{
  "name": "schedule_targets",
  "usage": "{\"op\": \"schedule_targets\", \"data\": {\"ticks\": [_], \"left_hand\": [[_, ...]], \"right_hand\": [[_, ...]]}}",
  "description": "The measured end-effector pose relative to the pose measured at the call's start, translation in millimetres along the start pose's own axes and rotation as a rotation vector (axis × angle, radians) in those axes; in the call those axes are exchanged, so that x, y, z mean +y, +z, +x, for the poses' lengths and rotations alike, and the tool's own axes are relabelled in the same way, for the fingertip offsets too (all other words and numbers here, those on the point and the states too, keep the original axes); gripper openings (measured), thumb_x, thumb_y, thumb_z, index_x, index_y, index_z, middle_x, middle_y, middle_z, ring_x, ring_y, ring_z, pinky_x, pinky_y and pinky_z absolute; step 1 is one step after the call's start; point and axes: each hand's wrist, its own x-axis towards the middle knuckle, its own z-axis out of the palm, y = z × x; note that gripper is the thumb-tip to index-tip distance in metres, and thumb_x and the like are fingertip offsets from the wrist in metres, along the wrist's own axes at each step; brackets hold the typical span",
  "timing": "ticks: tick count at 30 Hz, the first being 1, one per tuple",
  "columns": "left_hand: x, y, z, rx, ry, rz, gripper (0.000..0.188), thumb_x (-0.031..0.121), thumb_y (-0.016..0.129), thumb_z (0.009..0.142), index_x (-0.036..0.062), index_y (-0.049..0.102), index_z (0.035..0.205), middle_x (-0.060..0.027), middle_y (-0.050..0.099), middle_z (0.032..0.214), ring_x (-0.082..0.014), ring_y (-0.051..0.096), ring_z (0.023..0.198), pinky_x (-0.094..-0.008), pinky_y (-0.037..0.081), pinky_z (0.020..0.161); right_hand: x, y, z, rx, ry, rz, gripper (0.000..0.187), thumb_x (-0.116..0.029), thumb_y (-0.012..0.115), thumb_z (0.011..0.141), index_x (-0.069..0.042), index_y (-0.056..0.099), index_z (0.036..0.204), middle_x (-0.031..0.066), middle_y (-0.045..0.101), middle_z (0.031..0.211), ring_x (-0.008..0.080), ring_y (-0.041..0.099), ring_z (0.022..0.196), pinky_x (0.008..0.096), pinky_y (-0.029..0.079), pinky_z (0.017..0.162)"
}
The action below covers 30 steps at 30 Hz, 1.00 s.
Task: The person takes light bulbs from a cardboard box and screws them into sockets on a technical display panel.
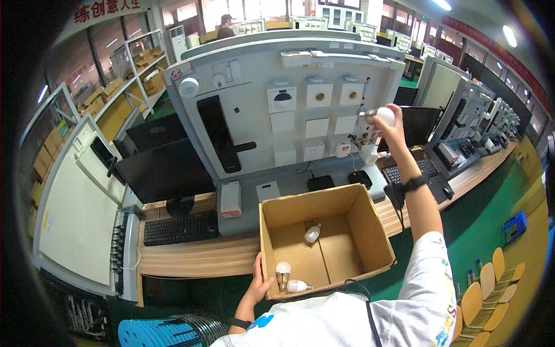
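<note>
My right hand (391, 132) is raised at the right side of an upright grey display panel (254, 81), its fingers closed round a white light bulb (386, 116). The bulb's base points left, toward fittings on the panel; whether it touches one I cannot tell. Below, an open cardboard box (365, 228) rests in front of me against the bench edge. My left hand (260, 281) grips its near left corner. Inside the box lie a small bulb (313, 233) near the middle, a round-topped bulb (282, 269) and another white bulb (297, 285) in the near left corner.
A white box (230, 199) and a black device (320, 183) stand on the panel's base. Monitors (165, 173) and keyboards (180, 228) flank it on the wooden bench (196, 259). Blue stools (153, 332) are at lower left, wooden stools (471, 303) at right. Someone in a cap (226, 28) is far behind.
</note>
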Motion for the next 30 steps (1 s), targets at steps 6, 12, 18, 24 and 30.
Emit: {"op": "schedule_targets", "data": {"ticks": [6,12,18,24,30], "left_hand": [[-1,2,-5,0.008,0.023,-0.047,0.085,0.015,0.055,0.079,0.0062,0.002,0.145,-0.0202,0.012,0.147,-0.0312,0.012,0.137,-0.0383,0.012,0.11],[17,9,-7,0.009,-0.053,-0.148,0.083,0.011,0.053,0.081,0.008,0.001,0.145,-0.0184,0.012,0.148,-0.0287,0.015,0.136,-0.0363,0.015,0.109],[-5,10,-5,0.024,0.015,-0.073,0.083,0.013,0.055,0.081,0.0072,0.002,0.145,-0.0177,0.011,0.147,-0.0288,0.012,0.136,-0.0385,0.014,0.11],[-6,13,-1,0.044,-0.006,-0.186,0.085,0.017,0.056,0.079,0.0062,0.003,0.145,-0.0183,0.011,0.147,-0.0292,0.013,0.136,-0.0391,0.013,0.11],[3,11,-6,0.057,-0.036,-0.11,0.087,0.016,0.057,0.077,0.0077,0.003,0.145,-0.019,0.014,0.146,-0.0291,0.015,0.135,-0.0392,0.013,0.11]], "right_hand": [[19,32,36,0.254,-0.198,-0.409,0.058,-0.038,0.071,0.077,-0.011,0.042,0.12,0.0149,0.059,0.1,0.0235,0.061,0.085,0.0352,0.049,0.074],[63,42,52,0.258,-0.451,-0.513,0.058,-0.019,0.076,0.069,-0.014,0.045,0.118,0.0143,0.05,0.11,0.0322,0.053,0.1,0.0399,0.044,0.085],[72,45,68,0.29,-0.34,-0.713,0.055,-0.034,0.07,0.075,-0.009,0.043,0.116,0.0167,0.056,0.106,0.0322,0.059,0.093,0.0402,0.048,0.078],[75,33,97,0.358,0.356,-0.342,0.081,-0.064,0.055,0.077,0.008,0.039,0.111,0.0221,0.062,0.087,0.02,0.06,0.048,0.0314,0.045,0.04],[80,39,81,0.12,0.126,-0.327,0.087,-0.053,0.071,0.069,0.007,0.032,0.119,0.0228,0.058,0.095,0.0216,0.062,0.061,0.0327,0.054,0.048]]}}
